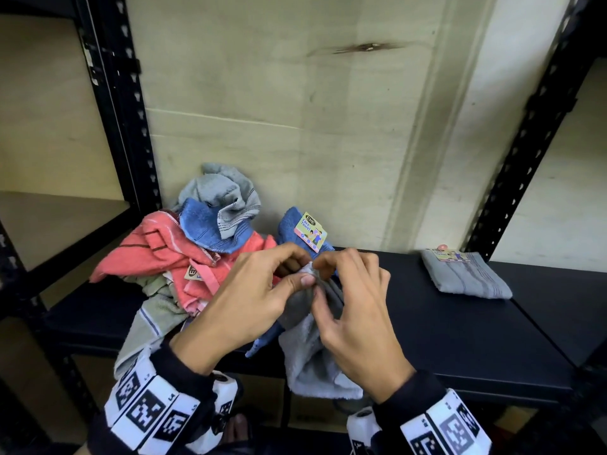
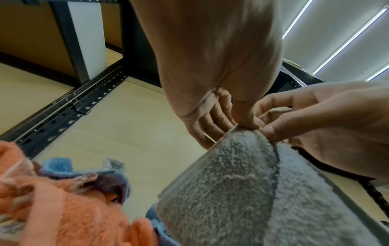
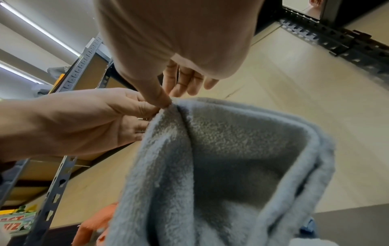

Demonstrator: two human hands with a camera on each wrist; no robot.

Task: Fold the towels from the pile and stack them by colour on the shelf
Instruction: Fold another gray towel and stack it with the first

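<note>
A grey towel [image 1: 312, 353] hangs in front of the black shelf [image 1: 460, 323], held up by its top edge. My left hand [image 1: 249, 300] and right hand [image 1: 354, 307] pinch that edge side by side, thumbs against forefingers. The left wrist view shows the grey towel [image 2: 231, 183] pinched by my left hand [image 2: 242, 119], with my right hand [image 2: 294, 119] beside it. In the right wrist view my right hand [image 3: 166, 101] pinches the grey towel [image 3: 221, 158] and my left hand [image 3: 101, 116] meets it. The pile [image 1: 184, 254] of pink, blue, grey and green towels lies at the shelf's left.
A folded grey towel [image 1: 466, 274] with a label lies at the shelf's right. A blue towel [image 1: 295, 231] with a label card sits behind my hands. Black slotted uprights [image 1: 124, 103] stand left and right, with a beige back panel [image 1: 295, 110] behind.
</note>
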